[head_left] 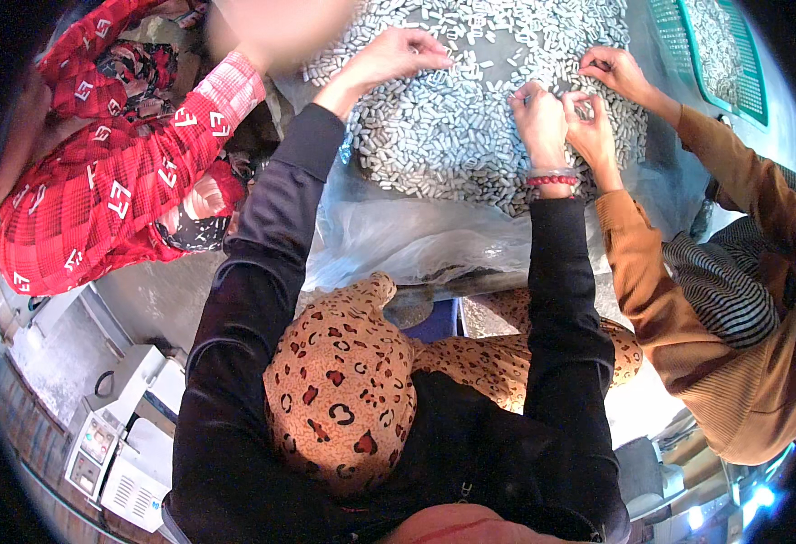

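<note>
A thick layer of small silvery-grey, short oblong pieces (434, 154) covers the table before me. My left hand (396, 56) reaches over the far left part of it, fingers stretched toward a thinner patch; no piece shows in its grasp. Close to the middle right of the layer, my right hand (541, 127) is closed, fingers curled together at the tips. Whatever it may hold is too small to make out. A red bead bracelet (552, 180) circles that wrist. Both my sleeves are black.
At right, a co-worker's brown-sleeved hands (595, 131) work beside my right hand. A co-worker's red plaid sleeve (117, 190) is at left, its hand blurred. Clear plastic sheeting (398, 238) hangs over the table's near edge. A green basket (750, 63) of similar pieces stands far right.
</note>
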Demonstrator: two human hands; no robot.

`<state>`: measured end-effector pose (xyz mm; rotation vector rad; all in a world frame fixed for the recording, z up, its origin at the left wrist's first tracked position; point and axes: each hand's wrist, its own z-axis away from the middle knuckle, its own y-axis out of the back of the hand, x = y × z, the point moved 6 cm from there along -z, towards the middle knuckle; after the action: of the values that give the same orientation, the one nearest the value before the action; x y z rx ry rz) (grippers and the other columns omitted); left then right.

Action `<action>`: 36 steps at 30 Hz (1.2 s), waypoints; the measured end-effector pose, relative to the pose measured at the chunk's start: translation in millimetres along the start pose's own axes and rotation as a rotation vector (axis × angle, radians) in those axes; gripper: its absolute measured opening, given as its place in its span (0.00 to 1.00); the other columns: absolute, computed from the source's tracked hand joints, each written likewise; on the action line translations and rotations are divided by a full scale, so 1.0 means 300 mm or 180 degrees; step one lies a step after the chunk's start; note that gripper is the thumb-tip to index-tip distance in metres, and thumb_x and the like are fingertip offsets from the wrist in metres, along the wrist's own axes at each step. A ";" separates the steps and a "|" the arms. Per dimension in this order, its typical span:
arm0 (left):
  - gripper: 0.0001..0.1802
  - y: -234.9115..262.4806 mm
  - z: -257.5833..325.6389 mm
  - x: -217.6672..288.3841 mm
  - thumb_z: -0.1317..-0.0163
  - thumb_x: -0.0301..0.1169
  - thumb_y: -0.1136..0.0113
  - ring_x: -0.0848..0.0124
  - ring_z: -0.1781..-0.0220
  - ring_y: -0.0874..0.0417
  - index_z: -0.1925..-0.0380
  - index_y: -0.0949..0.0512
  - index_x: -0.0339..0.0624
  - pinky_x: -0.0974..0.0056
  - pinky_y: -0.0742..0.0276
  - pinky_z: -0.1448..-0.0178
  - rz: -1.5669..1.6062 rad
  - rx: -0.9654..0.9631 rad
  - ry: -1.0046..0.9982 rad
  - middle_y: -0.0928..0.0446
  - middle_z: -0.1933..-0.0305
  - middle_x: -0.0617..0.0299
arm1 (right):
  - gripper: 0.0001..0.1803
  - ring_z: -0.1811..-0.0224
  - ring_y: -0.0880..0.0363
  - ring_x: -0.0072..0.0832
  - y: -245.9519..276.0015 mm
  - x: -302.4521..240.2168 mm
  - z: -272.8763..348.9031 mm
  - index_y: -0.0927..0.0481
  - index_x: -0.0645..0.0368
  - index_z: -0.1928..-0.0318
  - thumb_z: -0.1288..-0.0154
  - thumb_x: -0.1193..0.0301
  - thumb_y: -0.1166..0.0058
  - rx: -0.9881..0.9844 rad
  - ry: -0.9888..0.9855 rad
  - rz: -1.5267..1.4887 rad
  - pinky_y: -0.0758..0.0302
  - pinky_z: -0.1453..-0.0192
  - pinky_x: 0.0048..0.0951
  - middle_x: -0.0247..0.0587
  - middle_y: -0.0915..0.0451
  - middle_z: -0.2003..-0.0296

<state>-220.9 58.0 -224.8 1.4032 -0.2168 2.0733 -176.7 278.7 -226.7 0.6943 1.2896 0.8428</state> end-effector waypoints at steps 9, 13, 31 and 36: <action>0.15 -0.011 -0.026 -0.050 0.52 0.37 0.34 0.75 0.72 0.26 0.72 0.25 0.37 0.70 0.30 0.66 -0.1377 0.0482 -0.0031 0.25 0.73 0.64 | 0.11 0.79 0.35 0.19 0.075 -0.175 0.009 0.25 0.63 0.61 0.46 0.76 0.54 -0.1247 -0.0755 -0.4922 0.40 0.78 0.18 0.32 0.30 0.77; 0.11 0.041 0.043 0.017 0.44 0.32 0.41 0.78 0.65 0.27 0.63 0.28 0.40 0.75 0.31 0.62 0.2567 -0.0040 -0.0448 0.26 0.64 0.64 | 0.11 0.77 0.24 0.28 -0.039 -0.187 -0.128 0.21 0.56 0.62 0.44 0.66 0.47 -0.0539 0.0234 -0.1390 0.29 0.72 0.28 0.39 0.22 0.79; 0.06 -0.013 0.043 -0.022 0.47 0.28 0.42 0.77 0.67 0.26 0.72 0.26 0.39 0.72 0.30 0.62 0.1273 0.0141 0.0020 0.27 0.69 0.65 | 0.05 0.76 0.38 0.26 0.150 -0.100 0.049 0.36 0.59 0.77 0.49 0.77 0.55 -0.1265 -0.0325 -0.6512 0.43 0.81 0.18 0.39 0.36 0.76; 0.10 0.084 0.070 0.042 0.47 0.30 0.42 0.75 0.63 0.26 0.66 0.26 0.39 0.73 0.30 0.60 0.2121 0.0058 -0.0355 0.26 0.62 0.63 | 0.03 0.77 0.37 0.22 0.158 -0.173 -0.024 0.31 0.60 0.70 0.43 0.74 0.54 -0.1261 -0.0201 -0.5737 0.45 0.83 0.16 0.36 0.35 0.76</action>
<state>-222.0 33.3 -199.6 1.6067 -0.8064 2.5127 -194.2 259.8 -160.8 -0.7893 1.0925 -0.4410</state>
